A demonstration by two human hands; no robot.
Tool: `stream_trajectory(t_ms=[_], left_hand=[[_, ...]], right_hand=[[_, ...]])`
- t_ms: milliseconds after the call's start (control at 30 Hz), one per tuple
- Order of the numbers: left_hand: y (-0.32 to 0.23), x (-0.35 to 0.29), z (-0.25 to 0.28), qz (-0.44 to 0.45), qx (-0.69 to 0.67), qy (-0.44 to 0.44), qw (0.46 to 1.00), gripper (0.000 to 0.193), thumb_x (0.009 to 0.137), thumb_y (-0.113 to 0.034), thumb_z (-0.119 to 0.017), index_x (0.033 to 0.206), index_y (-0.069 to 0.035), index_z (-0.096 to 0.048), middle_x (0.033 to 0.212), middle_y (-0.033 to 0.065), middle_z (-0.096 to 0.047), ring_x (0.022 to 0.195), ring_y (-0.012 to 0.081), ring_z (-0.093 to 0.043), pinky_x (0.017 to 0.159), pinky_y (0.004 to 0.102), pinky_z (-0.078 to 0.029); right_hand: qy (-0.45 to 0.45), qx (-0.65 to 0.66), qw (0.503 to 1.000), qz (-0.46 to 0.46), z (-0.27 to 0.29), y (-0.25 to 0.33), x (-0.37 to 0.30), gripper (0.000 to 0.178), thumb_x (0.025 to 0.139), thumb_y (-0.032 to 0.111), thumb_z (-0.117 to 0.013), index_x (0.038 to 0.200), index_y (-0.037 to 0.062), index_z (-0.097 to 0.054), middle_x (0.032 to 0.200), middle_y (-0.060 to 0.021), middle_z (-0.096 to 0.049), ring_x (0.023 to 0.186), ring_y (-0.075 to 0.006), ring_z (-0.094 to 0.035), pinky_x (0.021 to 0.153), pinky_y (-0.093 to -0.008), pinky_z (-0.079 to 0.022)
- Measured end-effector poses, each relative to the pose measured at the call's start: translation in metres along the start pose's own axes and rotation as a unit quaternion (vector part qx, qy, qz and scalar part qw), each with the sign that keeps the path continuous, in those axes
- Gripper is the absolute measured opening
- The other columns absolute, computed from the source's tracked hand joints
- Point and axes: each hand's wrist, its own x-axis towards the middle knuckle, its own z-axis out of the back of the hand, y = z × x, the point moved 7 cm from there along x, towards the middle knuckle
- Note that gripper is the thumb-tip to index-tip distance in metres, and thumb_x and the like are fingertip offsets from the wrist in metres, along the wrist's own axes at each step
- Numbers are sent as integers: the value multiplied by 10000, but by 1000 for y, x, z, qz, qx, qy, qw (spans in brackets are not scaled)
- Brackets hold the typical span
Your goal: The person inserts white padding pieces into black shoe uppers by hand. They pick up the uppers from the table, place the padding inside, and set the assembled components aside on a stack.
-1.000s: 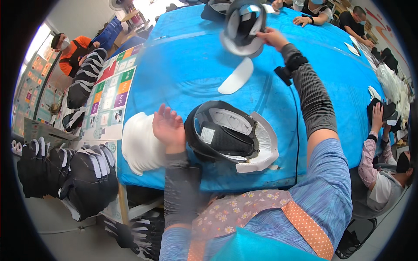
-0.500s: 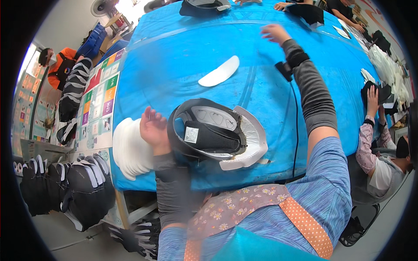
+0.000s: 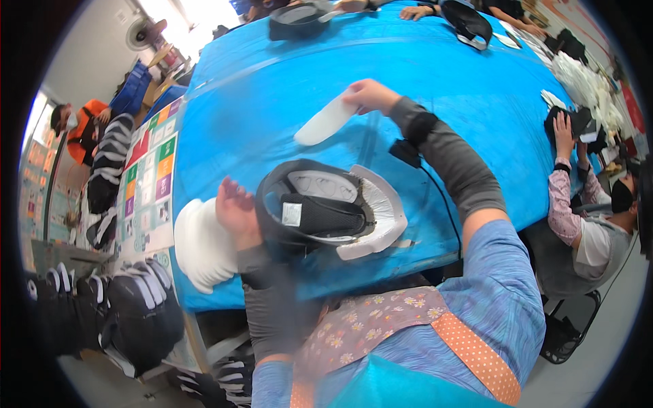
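Observation:
My right hand pinches one end of a white crescent-shaped insert, which slants over the blue-covered table. Its lower end points to the left. In front of me lies a black cap, crown down, with its inside showing. A white label sits in it, and a pale, shiny curved piece lies along its right side. Just left of the cap, my left hand is open with the fingers loosely stretched and nothing in them. Beside it is a stack of white crescent inserts, partly covered by that hand.
A cable runs from my right wrist to the table edge. Other caps lie at the far edge near other people's hands. At right, a co-worker handles a black cap. Black caps hang at lower left.
My right hand has come left and down and taken hold of the white insert, which was lying alone on the table. My left hand stays beside the cap. The view has shifted slightly.

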Motion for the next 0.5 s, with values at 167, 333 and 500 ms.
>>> stream_trajectory(t_ms=[167, 333, 500], left_hand=[[-2, -19, -48, -110, 381, 27, 918, 388, 1020, -349, -504, 1194, -30, -639, 1094, 70, -663, 975, 172, -594, 892, 325, -455], [-7, -59, -92, -79, 358, 165, 916, 498, 1037, -364, -472, 1358, 13, -531, 1301, 163, -598, 1218, 237, -559, 1074, 336, -394], [-4, -87, -98, -78, 512, 202, 831, 600, 947, -273, -634, 1439, 19, -453, 1411, 190, -517, 1320, 269, -468, 1109, 370, -350]], right_hand=[[-86, 74, 991, 71, 46, 28, -101, 291, 984, 282, -621, 1137, 36, -653, 995, -76, -701, 859, -171, -707, 738, -295, -579], [-186, 167, 964, 91, 57, 13, -188, 304, 1003, 277, -593, 1143, 10, -634, 1020, -93, -704, 885, -181, -714, 783, -306, -577], [-211, 286, 931, 80, 43, -33, -249, 298, 1014, 236, -564, 1154, -21, -623, 1059, -106, -704, 918, -183, -707, 830, -321, -579]])
